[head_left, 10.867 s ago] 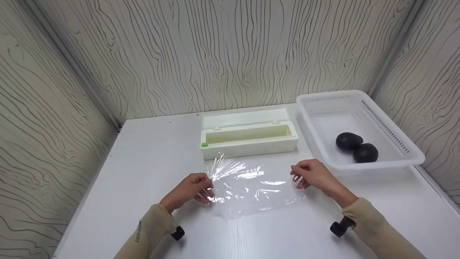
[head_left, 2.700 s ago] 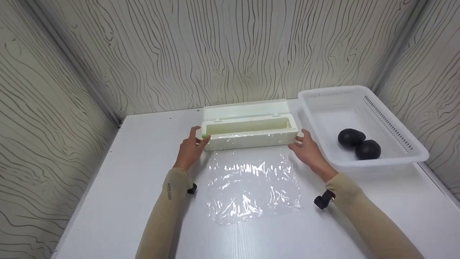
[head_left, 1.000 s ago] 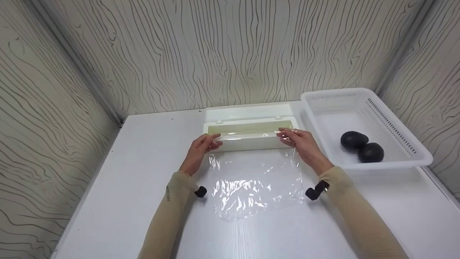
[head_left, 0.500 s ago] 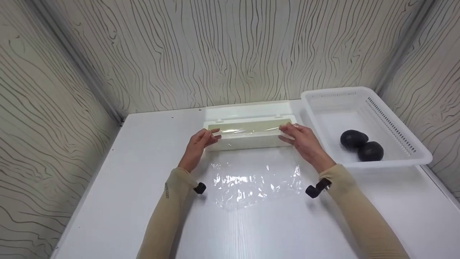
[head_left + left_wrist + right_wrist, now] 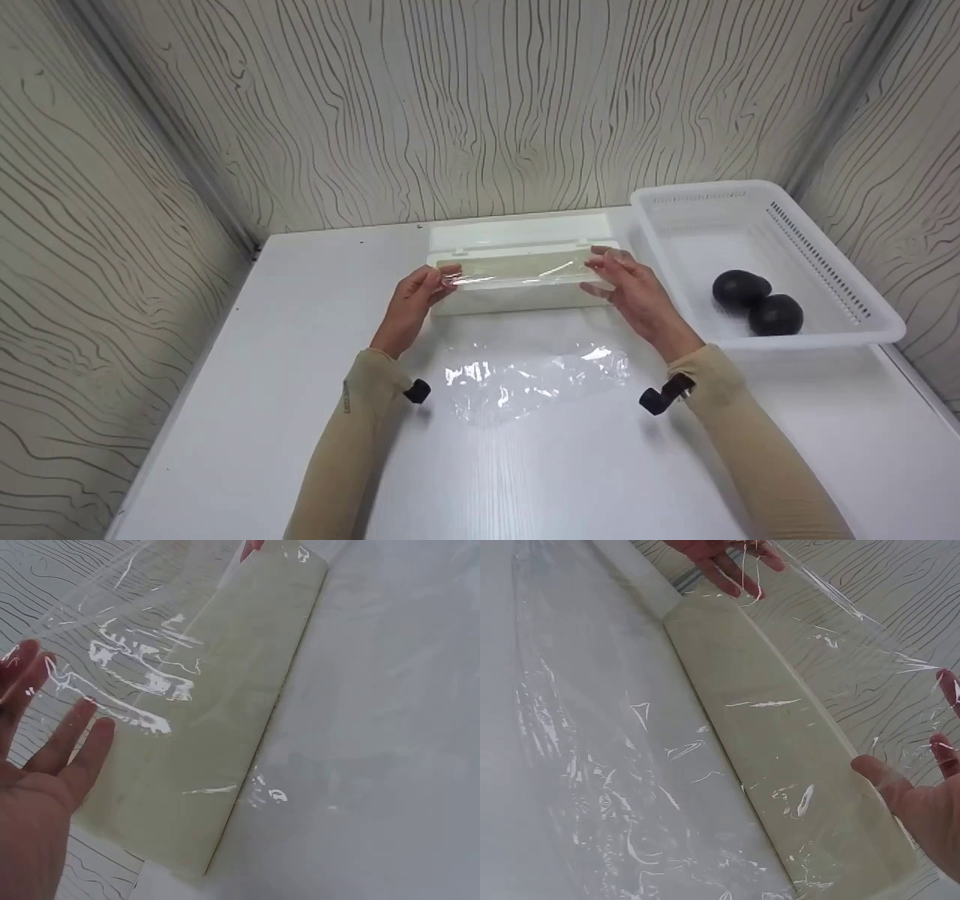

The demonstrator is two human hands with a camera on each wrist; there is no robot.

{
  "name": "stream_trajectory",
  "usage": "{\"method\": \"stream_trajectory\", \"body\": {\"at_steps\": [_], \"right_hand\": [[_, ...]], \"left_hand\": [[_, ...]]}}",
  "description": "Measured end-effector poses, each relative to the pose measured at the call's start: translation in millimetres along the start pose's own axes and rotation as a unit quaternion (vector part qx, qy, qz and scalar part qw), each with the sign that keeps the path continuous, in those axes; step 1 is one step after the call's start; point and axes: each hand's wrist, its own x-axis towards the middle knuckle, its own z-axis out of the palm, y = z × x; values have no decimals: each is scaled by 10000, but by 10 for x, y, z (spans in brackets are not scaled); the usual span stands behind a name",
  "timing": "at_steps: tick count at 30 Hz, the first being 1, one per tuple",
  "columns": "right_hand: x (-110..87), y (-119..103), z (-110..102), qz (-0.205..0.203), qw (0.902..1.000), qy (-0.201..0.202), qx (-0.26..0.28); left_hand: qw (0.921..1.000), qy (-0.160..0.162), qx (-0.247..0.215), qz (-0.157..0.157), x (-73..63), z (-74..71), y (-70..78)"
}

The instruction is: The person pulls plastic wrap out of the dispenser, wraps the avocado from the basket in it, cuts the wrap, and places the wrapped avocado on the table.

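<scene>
A clear sheet of cling film point(image 5: 502, 379) runs from the white cling film box point(image 5: 517, 298) and lies on the table in front of it. Thumb and fingertips of my left hand point(image 5: 409, 304) pinch the film at the box's left end. At the right end my right hand point(image 5: 637, 296) pinches it too, its lower fingers spread. Between the hands the film is stretched over the box. In the right wrist view the film point(image 5: 825, 637) draws to a point at a right fingertip. The box's lid point(image 5: 517, 227) is folded back.
A white plastic basket point(image 5: 832, 259) stands at the right, with two dark, rounded fruit-like objects point(image 5: 776, 315) in it. Wood-grain patterned walls point(image 5: 480, 112) enclose the white table point(image 5: 300, 330) at the back and sides.
Earlier the hands held the film before the box, then gripped the box's ends. Since then they have pinched the film over the box, and its near edge has slid toward the box.
</scene>
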Motion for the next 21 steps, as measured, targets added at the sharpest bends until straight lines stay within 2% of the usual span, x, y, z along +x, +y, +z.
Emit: {"method": "stream_trajectory", "body": {"at_steps": [5, 8, 11, 16, 21], "right_hand": [[-44, 21, 7, -103, 9997, 40, -217], [-96, 21, 15, -71, 9990, 37, -430], [-168, 15, 14, 92, 9968, -34, -787], [-287, -10, 5, 519, 9870, -252, -1501], [-373, -24, -63, 877, 9746, -784, -1907]], "left_hand": [[10000, -20, -19, 51, -32, 4, -2], [9998, -125, 6, -152, -76, 15, 31], [9974, -485, 119, -526, -150, 13, 71], [9854, -1261, 318, -1100, -353, -23, 111], [9701, -1679, 852, -1534, -545, -46, 101]]}}
